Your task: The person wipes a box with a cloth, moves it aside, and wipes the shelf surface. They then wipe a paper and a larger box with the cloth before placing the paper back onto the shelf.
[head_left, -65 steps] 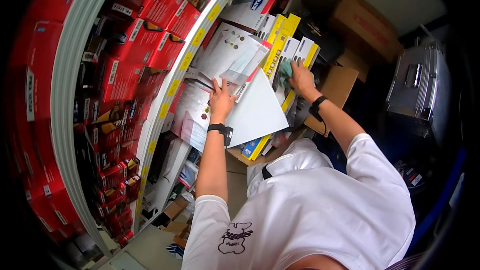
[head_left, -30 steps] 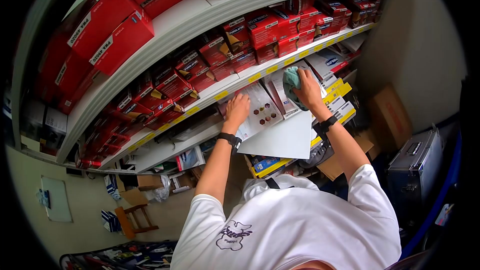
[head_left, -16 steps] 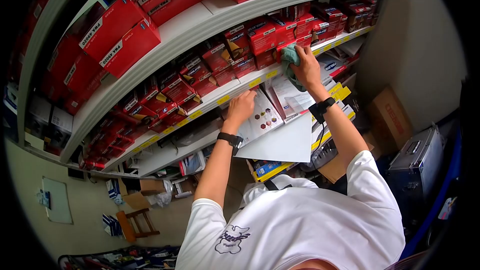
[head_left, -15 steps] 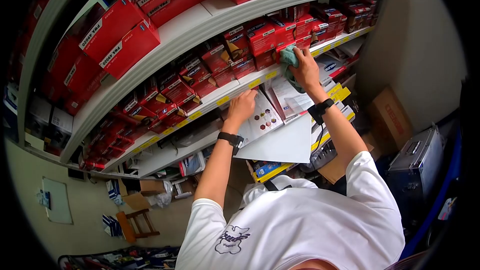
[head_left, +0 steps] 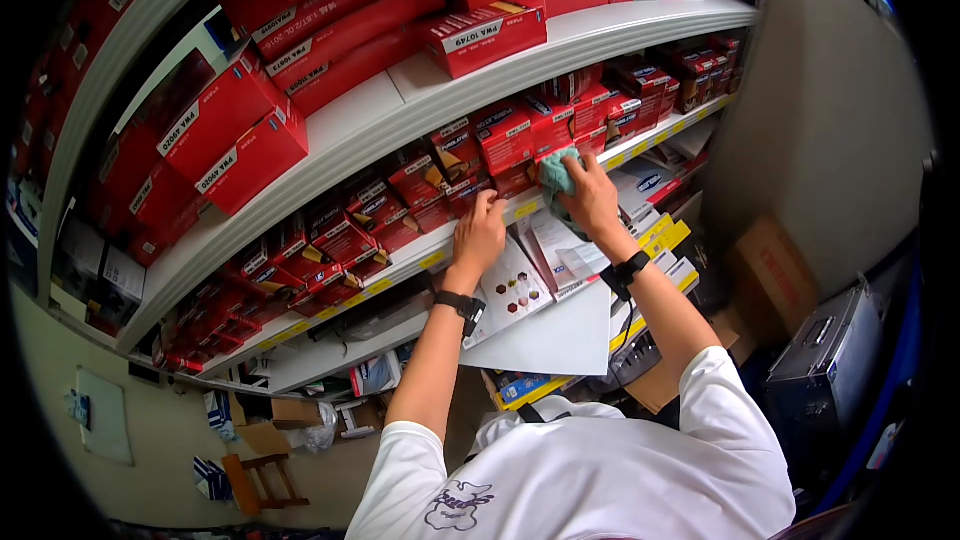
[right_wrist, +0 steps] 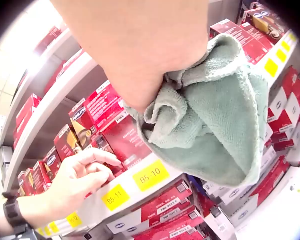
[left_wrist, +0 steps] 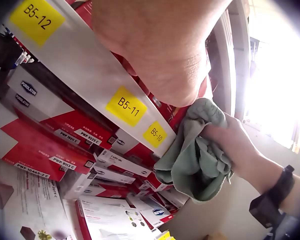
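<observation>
My right hand [head_left: 592, 202] grips a crumpled green towel cloth [right_wrist: 215, 115], bunched under the fingers and hanging in folds. In the head view the cloth lies against the front of the middle shelf and the lowest red boxes [head_left: 505, 140]. To its left, my left hand [head_left: 480, 237] is at the same shelf edge, holding nothing. The right wrist view shows its fingers [right_wrist: 97, 157] loosely bent in front of the red boxes, just above the yellow label [right_wrist: 116, 197] marked B5-11. Below both hands lie white-and-red flat boxes [head_left: 515, 285].
A plain white panel [head_left: 550, 335] juts out below the flat boxes. Larger red boxes [head_left: 485, 37] line the upper shelf, close above the hands. Yellow-edged boxes [head_left: 660, 240] and a metal case [head_left: 825, 350] stand to the right; a small wooden stool [head_left: 262, 483] is at lower left.
Both hands have left the flat boxes below and come up to the shelf edge, the right carrying the cloth. Since half a second ago my left hand has risen further, and the head view has tilted up.
</observation>
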